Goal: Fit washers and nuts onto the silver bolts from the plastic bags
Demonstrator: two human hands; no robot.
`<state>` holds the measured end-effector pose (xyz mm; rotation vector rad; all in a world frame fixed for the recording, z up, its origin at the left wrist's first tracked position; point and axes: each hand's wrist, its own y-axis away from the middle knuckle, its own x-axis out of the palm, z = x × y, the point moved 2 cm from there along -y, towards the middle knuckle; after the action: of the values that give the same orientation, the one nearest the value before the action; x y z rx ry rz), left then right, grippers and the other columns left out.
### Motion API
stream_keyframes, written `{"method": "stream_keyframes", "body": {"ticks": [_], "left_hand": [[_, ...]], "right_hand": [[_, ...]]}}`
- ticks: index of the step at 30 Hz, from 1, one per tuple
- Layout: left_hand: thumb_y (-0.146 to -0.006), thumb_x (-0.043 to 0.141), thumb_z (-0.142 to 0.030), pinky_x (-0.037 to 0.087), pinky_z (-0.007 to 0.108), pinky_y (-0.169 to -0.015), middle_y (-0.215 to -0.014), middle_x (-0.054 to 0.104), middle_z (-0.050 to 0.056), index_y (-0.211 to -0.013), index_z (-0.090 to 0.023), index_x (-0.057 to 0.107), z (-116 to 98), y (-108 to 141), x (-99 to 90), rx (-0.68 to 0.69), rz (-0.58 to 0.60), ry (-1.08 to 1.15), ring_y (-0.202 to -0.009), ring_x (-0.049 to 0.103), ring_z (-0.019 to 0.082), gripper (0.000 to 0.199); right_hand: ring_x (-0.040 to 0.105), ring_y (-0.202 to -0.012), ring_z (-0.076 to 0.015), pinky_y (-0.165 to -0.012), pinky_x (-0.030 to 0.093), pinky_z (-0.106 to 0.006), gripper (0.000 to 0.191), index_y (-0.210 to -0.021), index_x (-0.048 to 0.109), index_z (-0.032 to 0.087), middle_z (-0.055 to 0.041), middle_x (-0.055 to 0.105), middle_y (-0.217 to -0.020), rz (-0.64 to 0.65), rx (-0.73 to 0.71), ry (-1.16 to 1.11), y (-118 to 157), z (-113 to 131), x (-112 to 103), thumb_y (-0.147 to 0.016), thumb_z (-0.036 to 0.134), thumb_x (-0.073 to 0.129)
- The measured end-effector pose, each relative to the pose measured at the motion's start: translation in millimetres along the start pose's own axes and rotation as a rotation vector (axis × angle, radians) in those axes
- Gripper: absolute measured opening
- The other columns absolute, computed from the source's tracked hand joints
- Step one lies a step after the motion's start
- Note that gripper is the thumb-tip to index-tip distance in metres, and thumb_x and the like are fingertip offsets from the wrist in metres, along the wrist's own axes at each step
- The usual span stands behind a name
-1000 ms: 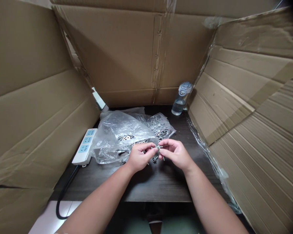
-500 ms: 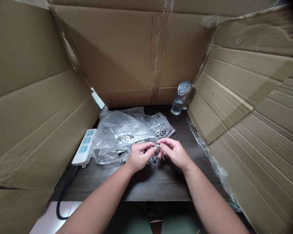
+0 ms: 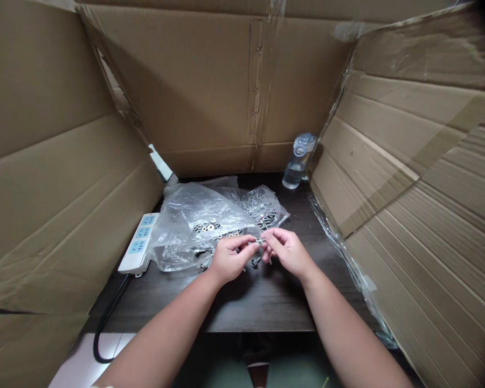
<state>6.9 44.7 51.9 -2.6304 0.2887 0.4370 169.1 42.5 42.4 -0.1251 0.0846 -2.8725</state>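
Fingertips of my left hand (image 3: pixel 231 260) and my right hand (image 3: pixel 288 252) meet over the dark table, both pinching a small shiny metal bolt (image 3: pixel 261 241). Most of it is covered by the fingers, so whether a nut sits on it I cannot tell. Just below, a loose bolt (image 3: pixel 256 262) lies on the table. Several metal nuts (image 3: pixel 207 227) rest on a crumpled clear plastic bag (image 3: pixel 186 207) beyond my left hand. Another bolt (image 3: pixel 200 252) lies left of that hand. Behind my right hand is a clear bag of screws (image 3: pixel 262 203).
A white power strip (image 3: pixel 139 245) with a black cable (image 3: pixel 105 318) stands at the left. A water bottle (image 3: pixel 295 167) is at the back right. Cardboard walls (image 3: pixel 186 91) enclose the dark tabletop (image 3: pixel 267 312) on three sides.
My right fingers have shifted slightly around the bolt, and more of it shows between the hands. Otherwise the scene is nearly the same.
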Motion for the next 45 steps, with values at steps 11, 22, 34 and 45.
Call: {"method": "stream_keyframes", "body": {"ticks": [11, 22, 34, 45], "left_hand": [[-0.077, 0.066, -0.028, 0.043, 0.022, -0.053, -0.064, 0.067, 0.004, -0.077, -0.014, 0.073, 2.6, 0.6, 0.0, 0.002, -0.003, 0.041, -0.054, 0.054, 0.011, 0.016], [-0.078, 0.064, -0.03, 0.035, 0.019, -0.046, -0.05, 0.053, -0.002, -0.074, -0.013, 0.071, -1.7, 0.4, 1.9, -0.022, -0.03, 0.051, -0.046, 0.042, 0.007, 0.019], [-0.082, 0.061, -0.028, 0.035, 0.02, -0.05, -0.053, 0.051, -0.002, -0.072, -0.015, 0.07, 4.6, 3.2, 2.4, 0.03, 0.017, -0.009, -0.05, 0.04, 0.007, 0.019], [-0.079, 0.064, -0.033, 0.033, 0.019, -0.042, -0.048, 0.052, -0.003, -0.076, -0.013, 0.072, 7.3, 2.6, 5.6, -0.134, -0.035, 0.196, -0.041, 0.038, 0.006, 0.022]], "right_hand": [[0.06, -0.052, -0.0117, -0.054, 0.047, -0.024, 0.022, -0.083, 0.059, 0.016, 0.0008, 0.062, -0.061, 0.037, -0.045, 0.044, 3.7, 5.6, 2.1, -0.082, 0.038, 0.063], [0.064, -0.054, -0.0138, -0.055, 0.052, -0.027, 0.027, -0.091, 0.059, 0.017, 0.0001, 0.063, -0.067, 0.028, 0.014, -0.149, 1.1, -0.2, -0.3, -0.08, 0.041, 0.064], [0.059, -0.05, -0.0119, -0.054, 0.047, -0.024, 0.021, -0.085, 0.055, 0.017, 0.0018, 0.061, -0.056, 0.062, -0.059, 0.079, 5.7, 5.3, 5.0, -0.087, 0.038, 0.057], [0.064, -0.058, -0.0137, -0.058, 0.053, -0.028, 0.03, -0.095, 0.056, 0.018, -0.0002, 0.063, -0.071, 0.031, -0.051, -0.083, 2.8, 3.1, 2.7, -0.079, 0.041, 0.065]]}}
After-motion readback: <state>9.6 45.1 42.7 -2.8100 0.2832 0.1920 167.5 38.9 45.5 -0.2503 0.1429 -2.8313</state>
